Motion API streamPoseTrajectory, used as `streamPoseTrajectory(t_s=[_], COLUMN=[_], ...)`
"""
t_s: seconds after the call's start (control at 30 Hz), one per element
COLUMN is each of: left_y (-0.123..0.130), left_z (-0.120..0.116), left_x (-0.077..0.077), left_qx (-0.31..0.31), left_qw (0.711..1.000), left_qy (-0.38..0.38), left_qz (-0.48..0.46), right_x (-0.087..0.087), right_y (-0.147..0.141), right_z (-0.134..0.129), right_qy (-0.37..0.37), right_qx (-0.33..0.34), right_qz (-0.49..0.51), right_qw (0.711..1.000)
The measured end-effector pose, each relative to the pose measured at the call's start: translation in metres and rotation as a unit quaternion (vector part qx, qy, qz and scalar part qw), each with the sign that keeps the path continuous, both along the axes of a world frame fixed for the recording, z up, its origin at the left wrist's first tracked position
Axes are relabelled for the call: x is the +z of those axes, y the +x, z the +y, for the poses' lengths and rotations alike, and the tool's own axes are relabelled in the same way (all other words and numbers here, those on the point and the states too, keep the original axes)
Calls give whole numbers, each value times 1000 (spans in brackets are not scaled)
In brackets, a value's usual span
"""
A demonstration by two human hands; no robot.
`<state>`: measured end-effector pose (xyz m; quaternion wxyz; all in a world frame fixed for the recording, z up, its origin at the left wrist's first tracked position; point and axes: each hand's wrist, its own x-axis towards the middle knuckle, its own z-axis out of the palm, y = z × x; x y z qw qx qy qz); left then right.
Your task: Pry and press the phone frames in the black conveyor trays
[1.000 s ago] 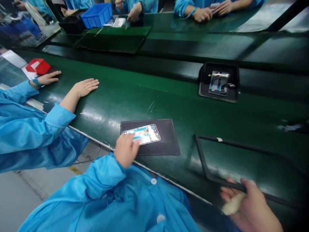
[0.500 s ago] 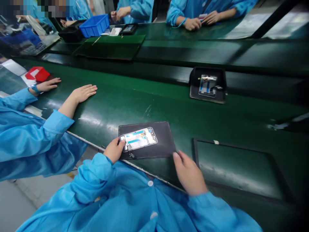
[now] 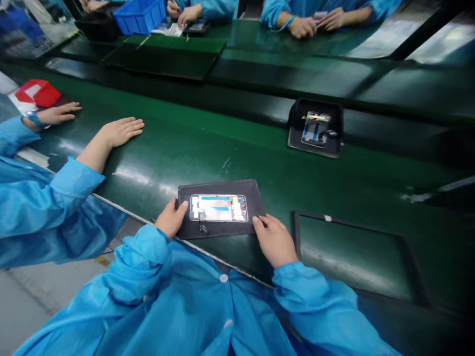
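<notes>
A black tray (image 3: 222, 186) lies at the near edge of the green bench in front of me. On it rests a phone frame (image 3: 218, 207) with silver plates, blue strips and a small dark cable hanging off its near side. My left hand (image 3: 171, 217) grips the tray's left end, thumb on top beside the phone frame. With thumb above and fingers at the edge, my right hand (image 3: 275, 239) holds the tray's right end. The fingers under the tray are hidden.
Another black tray (image 3: 295, 143) with a phone frame (image 3: 316, 129) stands farther back. At right lies a black rectangular frame (image 3: 352, 225). A co-worker's hands (image 3: 120, 132) rest flat at left, near a red object (image 3: 38, 93). Across the bench are other people's hands and a blue bin (image 3: 139, 17).
The phone frame has turned straighter on the tray, and my left thumb has come off it. My right hand has moved left and now grips farther in on the tray's right end.
</notes>
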<state>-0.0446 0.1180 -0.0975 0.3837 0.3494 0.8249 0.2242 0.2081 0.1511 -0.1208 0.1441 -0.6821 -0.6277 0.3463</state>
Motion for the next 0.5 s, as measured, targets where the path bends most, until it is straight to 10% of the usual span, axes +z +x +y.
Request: streamPoseTrajectory(t_s=[0.2, 0.37, 0.5], left_y=[-9, -10, -22], left_z=[-9, -1, -8], left_x=[10, 14, 15], left_qx=[148, 190, 98], left_qw=[913, 900, 954], left_qy=[8, 16, -42], left_qz=[-380, -391, -281], right_x=[0, -3, 1], right_y=[-10, -16, -14], right_z=[14, 14, 7], right_qy=[-31, -14, -45], right_qx=[-49, -65, -60], right_qz=[50, 63, 65], right_qw=[997, 996, 995])
